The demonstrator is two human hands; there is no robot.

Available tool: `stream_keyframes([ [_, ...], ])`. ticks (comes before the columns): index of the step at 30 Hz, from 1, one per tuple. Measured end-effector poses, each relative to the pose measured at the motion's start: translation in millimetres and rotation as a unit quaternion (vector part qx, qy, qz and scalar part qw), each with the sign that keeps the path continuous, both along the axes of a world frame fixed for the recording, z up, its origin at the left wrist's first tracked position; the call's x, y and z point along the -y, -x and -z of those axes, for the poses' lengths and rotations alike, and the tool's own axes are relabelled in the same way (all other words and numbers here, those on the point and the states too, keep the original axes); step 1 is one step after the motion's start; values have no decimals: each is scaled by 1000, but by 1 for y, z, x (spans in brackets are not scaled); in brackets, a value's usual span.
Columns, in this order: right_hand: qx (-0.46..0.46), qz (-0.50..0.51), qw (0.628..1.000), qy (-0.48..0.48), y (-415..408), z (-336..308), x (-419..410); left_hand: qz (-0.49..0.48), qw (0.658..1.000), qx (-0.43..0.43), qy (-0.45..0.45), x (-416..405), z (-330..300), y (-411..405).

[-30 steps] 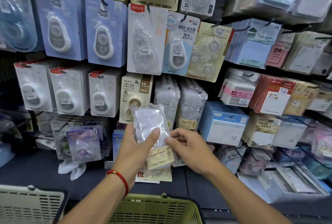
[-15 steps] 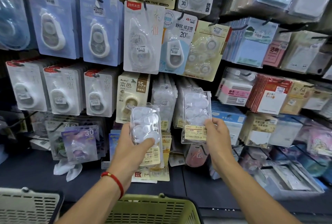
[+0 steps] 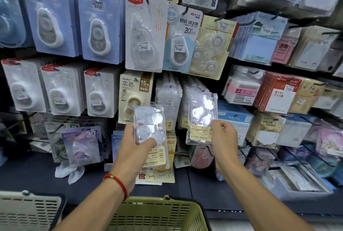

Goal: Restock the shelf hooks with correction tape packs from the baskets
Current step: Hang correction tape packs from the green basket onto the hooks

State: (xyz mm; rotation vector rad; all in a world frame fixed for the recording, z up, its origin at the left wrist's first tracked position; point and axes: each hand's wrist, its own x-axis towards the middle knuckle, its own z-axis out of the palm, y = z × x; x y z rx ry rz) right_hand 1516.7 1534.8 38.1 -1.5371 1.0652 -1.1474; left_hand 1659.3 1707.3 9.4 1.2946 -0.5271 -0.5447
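Observation:
My left hand grips a small stack of clear correction tape packs with yellow barcode labels, thumb across the front. My right hand pinches a single clear pack by its lower right corner and holds it upright in front of the hanging row of the same packs. A second row of these packs hangs just left of it. The hook behind the raised pack is hidden.
A green basket sits below my arms and a grey basket at the lower left. Carded correction tapes fill the hooks above and left. Sticky notes and paper packs hang right. Loose packs lie on the dark shelf.
My right hand took one pack off the stack in my left hand and raised it right and up to the hanging row. The left hand stayed in place with the remaining packs.

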Motion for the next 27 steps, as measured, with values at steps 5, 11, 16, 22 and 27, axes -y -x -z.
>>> stream_keyframes([
  [5, -140, -18, 973, 183, 9, 3, -7, 13, 1000, 16, -4, 2, -3, 6],
  [11, -87, -261, 952, 132, -5, 20, -33, 73, 994, 83, 3, 6, -3, 17],
  [16, 19, -196, 978, 76, -18, 16, -35, 67, 995, 74, 1, 16, -2, 22],
  [22, 77, -51, 991, 95, -20, 12, -13, 116, 988, 97, -31, 25, 1, 28],
  [27, 86, -36, 990, 107, -18, 10, 5, 175, 979, 103, -27, 29, -1, 39],
])
